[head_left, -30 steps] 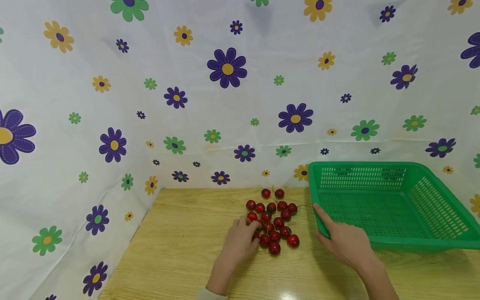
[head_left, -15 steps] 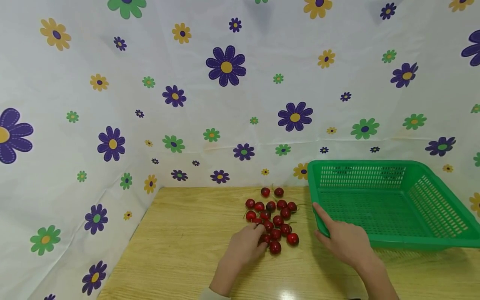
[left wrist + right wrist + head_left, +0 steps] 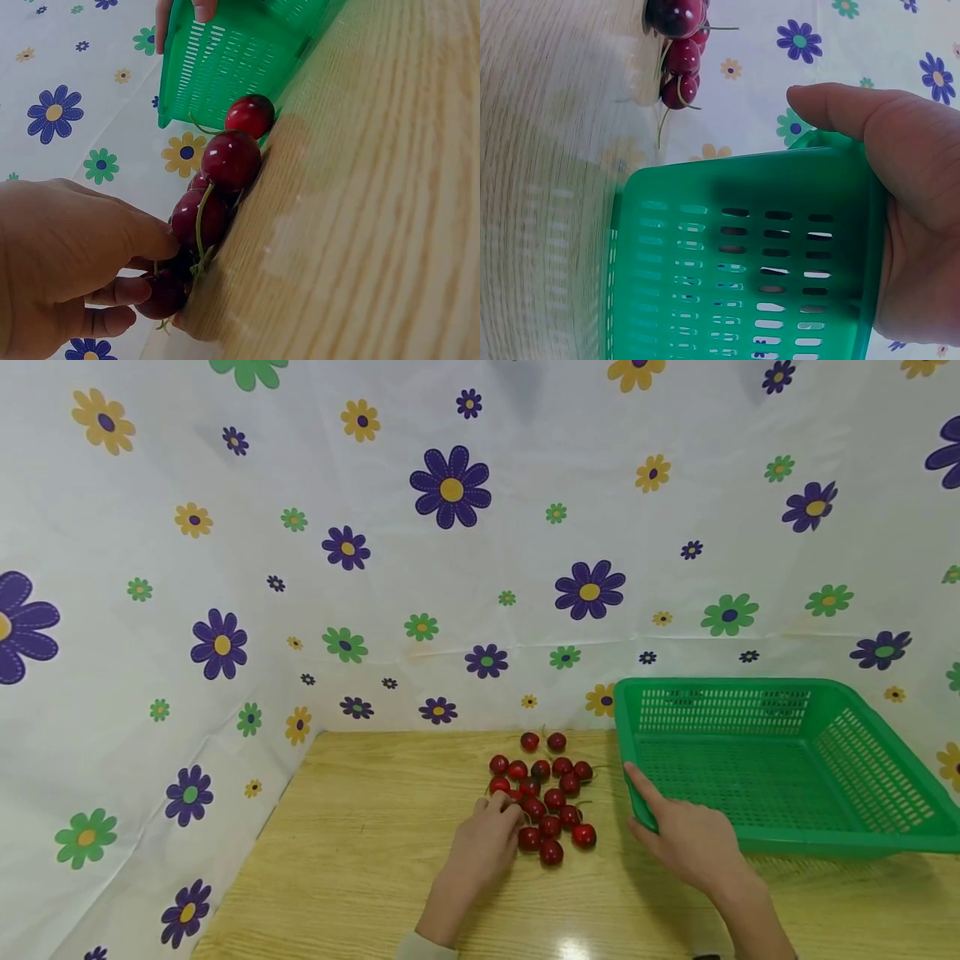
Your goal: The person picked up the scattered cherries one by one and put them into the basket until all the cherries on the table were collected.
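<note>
A loose cluster of dark red cherries [image 3: 551, 852] with thin stems lies on the wooden table in the head view. My left hand [image 3: 486, 842] is at the cluster's left edge, back of the hand up, fingers curled down among the fruit. In the left wrist view a cherry [image 3: 162, 297] sits at its fingertips, between thumb and curled fingers; part of the grip is hidden. My right hand [image 3: 690, 842] grips the near left corner of the green plastic basket [image 3: 847, 842]. In the right wrist view its thumb [image 3: 832, 105] lies along the rim.
A white cloth with printed flowers [image 3: 450, 490] hangs behind and to the left of the wooden table [image 3: 360, 843]. The slotted basket stands to the right of the cherries, close against the cloth. A gap of bare wood separates the basket from the fruit.
My left hand shifted right and toward the near cherries, then back up and left to the cluster's left edge. The right hand stays on the basket. The head view tilts slightly down.
</note>
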`<state>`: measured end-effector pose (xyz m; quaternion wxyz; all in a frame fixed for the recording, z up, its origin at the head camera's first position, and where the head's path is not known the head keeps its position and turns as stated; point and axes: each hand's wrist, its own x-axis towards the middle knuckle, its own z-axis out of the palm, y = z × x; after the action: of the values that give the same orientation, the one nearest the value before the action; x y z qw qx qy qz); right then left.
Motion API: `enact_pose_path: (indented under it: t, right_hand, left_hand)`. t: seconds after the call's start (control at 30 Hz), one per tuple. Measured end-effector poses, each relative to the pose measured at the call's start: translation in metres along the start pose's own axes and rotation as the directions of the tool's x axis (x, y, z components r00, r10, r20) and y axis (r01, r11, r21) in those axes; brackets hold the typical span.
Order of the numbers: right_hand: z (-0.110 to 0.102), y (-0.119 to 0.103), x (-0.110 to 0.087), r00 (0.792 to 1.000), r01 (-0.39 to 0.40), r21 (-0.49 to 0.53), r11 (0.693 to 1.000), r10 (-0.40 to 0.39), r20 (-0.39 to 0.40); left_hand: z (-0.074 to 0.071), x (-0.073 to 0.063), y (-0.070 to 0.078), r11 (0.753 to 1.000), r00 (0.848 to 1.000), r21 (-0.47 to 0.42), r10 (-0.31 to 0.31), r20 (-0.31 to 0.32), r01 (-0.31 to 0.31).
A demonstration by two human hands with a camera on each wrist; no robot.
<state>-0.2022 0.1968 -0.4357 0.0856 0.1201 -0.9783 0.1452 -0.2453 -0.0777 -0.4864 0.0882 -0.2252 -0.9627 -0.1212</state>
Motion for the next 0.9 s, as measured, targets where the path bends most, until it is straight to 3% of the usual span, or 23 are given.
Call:
enact_pose_path:
  t: [0.2, 0.37, 0.63, 0.9]
  right_hand:
    - [0.000, 0.000, 0.001, 1.000, 0.002, 0.005, 1.000, -0.002, -0.007]
    - [0.000, 0.000, 0.001, 1.000, 0.004, 0.007, 1.000, -0.004, -0.006]
    - [-0.001, -0.001, 0.001, 1.000, 0.008, 0.004, 1.000, -0.008, -0.008]
    - [-0.001, 0.000, 0.002, 1.000, 0.010, -0.003, 1.000, -0.010, -0.009]
  left_hand:
    - [0.000, 0.000, -0.001, 0.999, 0.999, 0.028, 0.015, -0.035, -0.014]
    - [-0.003, 0.000, -0.004, 1.000, 0.998, 0.014, -0.009, -0.069, 0.010]
    - [-0.009, 0.000, -0.010, 0.999, 0.982, -0.047, -0.024, -0.187, 0.016]
    - [-0.011, 0.002, -0.013, 1.000, 0.972, -0.028, 0.000, -0.235, -0.007]
